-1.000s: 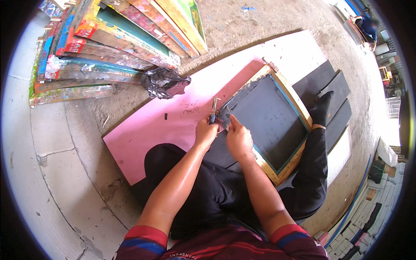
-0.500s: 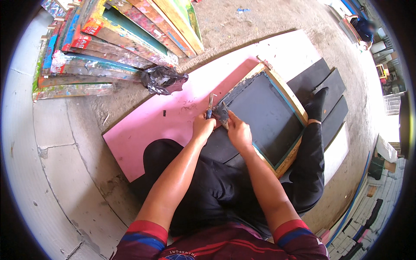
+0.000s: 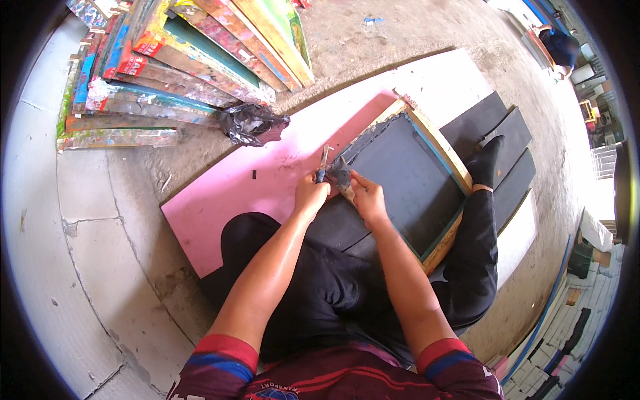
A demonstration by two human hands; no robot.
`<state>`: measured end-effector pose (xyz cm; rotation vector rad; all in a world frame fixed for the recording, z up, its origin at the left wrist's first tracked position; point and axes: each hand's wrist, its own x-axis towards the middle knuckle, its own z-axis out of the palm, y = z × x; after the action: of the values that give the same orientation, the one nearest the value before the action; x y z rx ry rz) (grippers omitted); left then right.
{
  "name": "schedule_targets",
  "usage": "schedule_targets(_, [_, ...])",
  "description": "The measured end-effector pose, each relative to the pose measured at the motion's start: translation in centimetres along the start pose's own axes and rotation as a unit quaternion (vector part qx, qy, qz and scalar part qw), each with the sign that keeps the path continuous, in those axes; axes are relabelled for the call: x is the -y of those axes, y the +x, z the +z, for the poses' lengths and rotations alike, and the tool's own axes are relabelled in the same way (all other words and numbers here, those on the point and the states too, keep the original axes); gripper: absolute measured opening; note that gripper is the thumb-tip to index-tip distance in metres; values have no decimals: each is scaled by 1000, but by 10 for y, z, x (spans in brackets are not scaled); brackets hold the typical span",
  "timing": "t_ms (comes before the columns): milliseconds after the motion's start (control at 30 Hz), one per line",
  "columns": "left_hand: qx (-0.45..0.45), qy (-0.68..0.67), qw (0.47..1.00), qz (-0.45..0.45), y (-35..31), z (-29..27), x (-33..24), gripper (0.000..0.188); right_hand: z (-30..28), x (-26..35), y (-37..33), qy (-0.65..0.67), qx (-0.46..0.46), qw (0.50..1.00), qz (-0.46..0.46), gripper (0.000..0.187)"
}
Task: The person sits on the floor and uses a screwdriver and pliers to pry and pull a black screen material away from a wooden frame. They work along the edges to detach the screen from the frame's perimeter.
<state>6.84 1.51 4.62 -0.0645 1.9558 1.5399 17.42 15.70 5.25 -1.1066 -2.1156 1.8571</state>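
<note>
Tilted across my lap lies a wooden-edged frame [image 3: 437, 150] stretched with a dark grey sheet, its left corner smeared black. My left hand [image 3: 313, 195] is closed around a slim tool [image 3: 323, 163] with a dark bluish handle and a narrow metal end pointing away from me, just left of that corner. My right hand [image 3: 369, 199] pinches the frame's near left side, thumb and forefinger by the smeared corner. The two hands are close together. Their lower fingers are partly hidden.
Paint-stained frames [image 3: 180, 73] are stacked at the far left, with a crumpled black plastic bag [image 3: 253, 125] beside them. Under me lies a pink board [image 3: 220, 200]; dark flat panels [image 3: 513, 137] lie beyond my foot. Another person [image 3: 559, 47] is at the far right.
The right hand has shifted slightly and its fingers have turned a little at the frame's corner. The left hand keeps its hold on the tool almost in place. The view has moved slightly.
</note>
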Motion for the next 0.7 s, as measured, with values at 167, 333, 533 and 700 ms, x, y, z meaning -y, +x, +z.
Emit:
schedule_targets(167, [-11, -8, 1000, 9, -9, -2, -9, 40, -20, 37, -5, 237, 87, 937, 242, 33])
schedule_targets(333, [4, -43, 999, -15, -4, -4, -4, 44, -4, 23, -23, -250, -67, 954, -152, 34])
schedule_targets(533, [-8, -44, 999, -17, -14, -4, -16, 19, -6, 27, -41, -300, -66, 945, -112, 34])
schedule_targets(700, [4, -22, 1000, -6, -5, -5, -6, 40, -4, 40, -43, -358, -61, 925, -107, 35])
